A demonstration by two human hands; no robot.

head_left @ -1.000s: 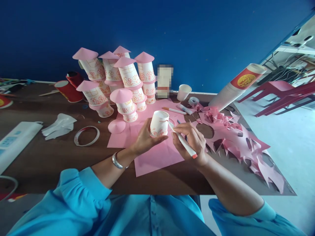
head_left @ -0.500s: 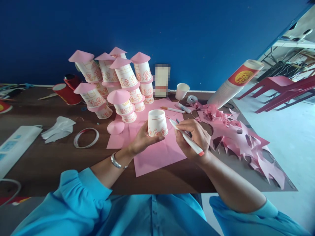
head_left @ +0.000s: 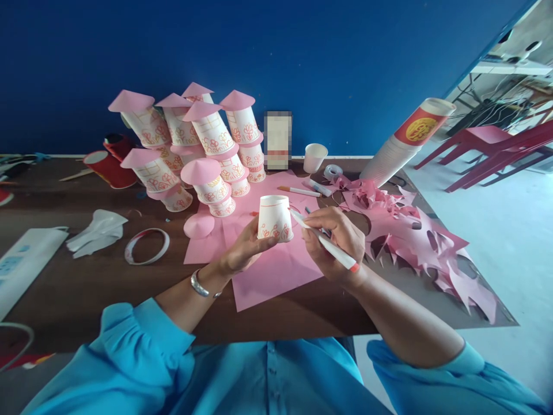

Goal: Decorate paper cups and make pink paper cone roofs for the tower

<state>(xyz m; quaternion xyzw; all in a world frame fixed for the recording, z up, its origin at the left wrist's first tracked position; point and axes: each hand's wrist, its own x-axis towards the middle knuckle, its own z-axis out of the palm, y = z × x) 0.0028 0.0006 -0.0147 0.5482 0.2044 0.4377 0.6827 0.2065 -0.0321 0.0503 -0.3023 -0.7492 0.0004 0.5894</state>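
Observation:
My left hand is closed around an upside-down white paper cup, held over pink paper. Red flowers are drawn along the cup's lower part, and a red line runs near its top. In my right hand is a white marker with a red end, its tip close to the cup's right side; whether it touches I cannot tell. Behind them to the left stand several stacked-cup towers with pink cone roofs. One pink paper cone lies in front of these.
Pink paper scraps cover the table's right side. A tall stack of cups leans at the back right, near a single cup. A second marker lies behind my hands. At left are a tape roll and crumpled white plastic.
The cup has turned in my left hand, so different flowers and the red line near its top face me. The marker tip has come nearer the cup. The whole view has shifted slightly.

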